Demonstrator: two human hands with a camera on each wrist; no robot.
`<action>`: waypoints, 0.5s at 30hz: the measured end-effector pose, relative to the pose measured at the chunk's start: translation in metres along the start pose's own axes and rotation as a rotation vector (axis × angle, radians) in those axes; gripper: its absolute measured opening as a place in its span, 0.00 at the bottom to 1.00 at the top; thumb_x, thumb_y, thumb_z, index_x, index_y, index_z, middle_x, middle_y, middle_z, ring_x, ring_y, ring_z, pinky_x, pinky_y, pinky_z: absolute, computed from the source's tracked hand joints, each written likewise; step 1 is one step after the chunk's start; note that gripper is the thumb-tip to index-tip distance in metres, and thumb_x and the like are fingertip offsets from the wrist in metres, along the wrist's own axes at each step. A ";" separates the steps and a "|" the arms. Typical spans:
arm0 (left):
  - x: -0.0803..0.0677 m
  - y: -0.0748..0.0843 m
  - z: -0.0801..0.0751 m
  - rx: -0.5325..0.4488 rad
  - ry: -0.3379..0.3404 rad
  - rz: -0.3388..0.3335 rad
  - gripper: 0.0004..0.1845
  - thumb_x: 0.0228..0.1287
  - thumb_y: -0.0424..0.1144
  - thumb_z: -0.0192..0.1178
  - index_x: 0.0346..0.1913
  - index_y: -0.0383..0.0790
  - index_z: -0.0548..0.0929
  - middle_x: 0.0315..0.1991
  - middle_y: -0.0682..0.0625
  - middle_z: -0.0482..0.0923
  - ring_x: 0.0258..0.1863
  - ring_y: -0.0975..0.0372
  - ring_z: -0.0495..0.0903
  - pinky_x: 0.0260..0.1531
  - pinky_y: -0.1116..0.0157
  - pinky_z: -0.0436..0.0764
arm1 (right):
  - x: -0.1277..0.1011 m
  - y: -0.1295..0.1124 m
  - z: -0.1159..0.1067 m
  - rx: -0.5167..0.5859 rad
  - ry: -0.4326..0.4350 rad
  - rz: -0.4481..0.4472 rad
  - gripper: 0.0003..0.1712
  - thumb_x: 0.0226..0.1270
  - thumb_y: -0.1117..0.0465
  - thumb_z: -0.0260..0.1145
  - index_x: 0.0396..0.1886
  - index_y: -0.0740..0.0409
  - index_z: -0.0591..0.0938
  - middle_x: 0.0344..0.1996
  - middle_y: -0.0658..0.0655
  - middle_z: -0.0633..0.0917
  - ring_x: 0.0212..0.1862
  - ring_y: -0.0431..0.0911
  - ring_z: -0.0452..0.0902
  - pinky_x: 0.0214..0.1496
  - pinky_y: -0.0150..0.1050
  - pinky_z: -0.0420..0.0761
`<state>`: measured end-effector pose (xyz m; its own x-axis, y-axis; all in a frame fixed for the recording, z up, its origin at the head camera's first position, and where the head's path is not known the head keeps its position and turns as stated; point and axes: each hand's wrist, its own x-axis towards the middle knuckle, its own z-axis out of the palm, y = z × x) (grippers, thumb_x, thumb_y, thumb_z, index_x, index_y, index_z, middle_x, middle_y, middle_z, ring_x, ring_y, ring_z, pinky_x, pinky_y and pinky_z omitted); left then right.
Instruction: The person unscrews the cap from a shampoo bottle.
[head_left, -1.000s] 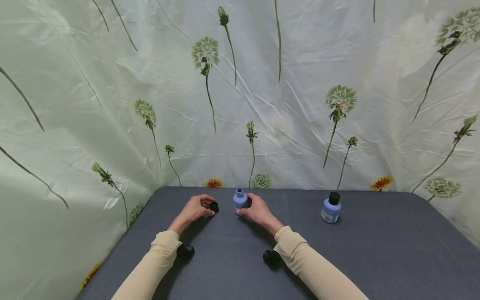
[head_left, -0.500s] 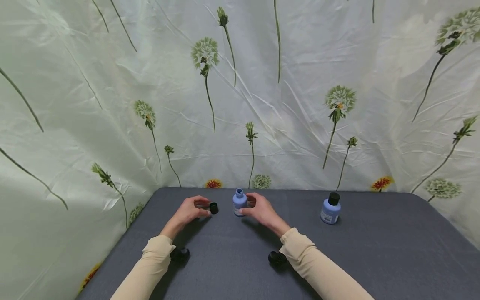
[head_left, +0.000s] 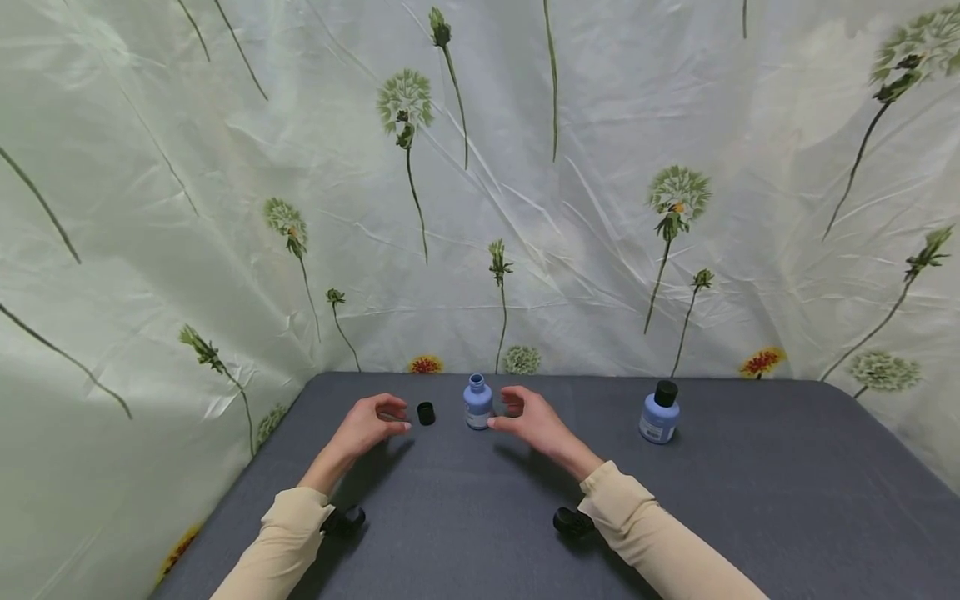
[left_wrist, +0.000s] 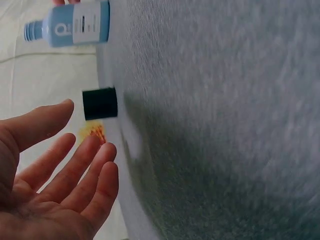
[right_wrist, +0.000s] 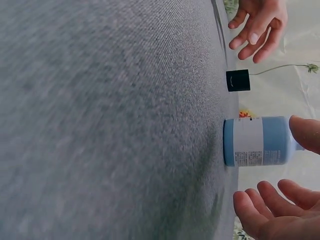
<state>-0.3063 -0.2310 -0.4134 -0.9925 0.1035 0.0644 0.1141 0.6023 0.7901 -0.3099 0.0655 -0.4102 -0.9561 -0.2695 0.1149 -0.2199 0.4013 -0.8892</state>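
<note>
Head view, left to right: the left hand (head_left: 365, 427) hangs just short of the black cap (head_left: 426, 412), its grip apart and holding nothing; the cap stands alone on the grey desk (head_left: 750, 517), between that hand and the open blue bottle (head_left: 477, 402); the right hand (head_left: 534, 420) sits just beside the bottle, grip apart too, thumb near its side but clamped on nothing; the capped blue bottle (head_left: 660, 412) stands well apart to the right. The open bottle is uncovered and upright, so a careless knock from either hand could probably tip it and spill it; the small cap could roll off if nudged. Count: two blue bottles, two black caps (one loose, one on its bottle), two hands.
</note>
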 end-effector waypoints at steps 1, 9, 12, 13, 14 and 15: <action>-0.001 0.002 0.001 0.003 -0.001 0.005 0.19 0.61 0.33 0.68 0.55 0.32 0.80 0.45 0.45 0.83 0.45 0.53 0.82 0.43 0.54 0.80 | -0.001 0.000 -0.002 -0.002 -0.002 -0.002 0.35 0.61 0.63 0.72 0.65 0.70 0.71 0.60 0.68 0.76 0.60 0.61 0.74 0.60 0.54 0.73; -0.011 0.018 0.017 -0.001 -0.021 0.042 0.16 0.59 0.34 0.70 0.50 0.35 0.82 0.43 0.48 0.83 0.42 0.56 0.83 0.40 0.56 0.81 | -0.018 0.001 -0.015 -0.008 -0.022 0.033 0.35 0.63 0.60 0.72 0.67 0.66 0.70 0.62 0.64 0.75 0.62 0.59 0.72 0.60 0.55 0.72; -0.014 0.022 0.024 -0.016 -0.032 0.063 0.17 0.59 0.34 0.70 0.50 0.34 0.82 0.44 0.46 0.83 0.43 0.55 0.83 0.41 0.55 0.81 | -0.025 0.003 -0.019 -0.007 -0.021 0.048 0.36 0.64 0.58 0.72 0.68 0.63 0.70 0.62 0.62 0.76 0.63 0.58 0.72 0.59 0.55 0.73; -0.015 0.023 0.026 -0.023 -0.035 0.068 0.17 0.59 0.34 0.70 0.50 0.34 0.82 0.45 0.46 0.83 0.43 0.55 0.83 0.41 0.55 0.81 | -0.028 0.004 -0.020 -0.003 -0.019 0.055 0.35 0.64 0.58 0.72 0.68 0.62 0.70 0.63 0.61 0.76 0.63 0.57 0.72 0.59 0.55 0.73; -0.016 0.024 0.028 -0.031 -0.037 0.074 0.17 0.59 0.34 0.70 0.50 0.34 0.82 0.45 0.45 0.83 0.43 0.55 0.83 0.41 0.55 0.81 | -0.030 0.005 -0.022 0.000 -0.018 0.055 0.35 0.64 0.58 0.71 0.68 0.62 0.70 0.62 0.60 0.76 0.63 0.57 0.72 0.59 0.55 0.73; -0.017 0.025 0.030 -0.039 -0.037 0.076 0.17 0.58 0.34 0.70 0.50 0.34 0.83 0.46 0.45 0.83 0.43 0.55 0.83 0.41 0.55 0.81 | -0.032 0.005 -0.023 0.003 -0.017 0.055 0.35 0.64 0.58 0.71 0.68 0.62 0.70 0.62 0.60 0.76 0.63 0.57 0.72 0.59 0.55 0.73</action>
<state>-0.2853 -0.1939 -0.4128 -0.9787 0.1772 0.1033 0.1866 0.5608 0.8067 -0.2850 0.0966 -0.4083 -0.9632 -0.2623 0.0586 -0.1670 0.4132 -0.8952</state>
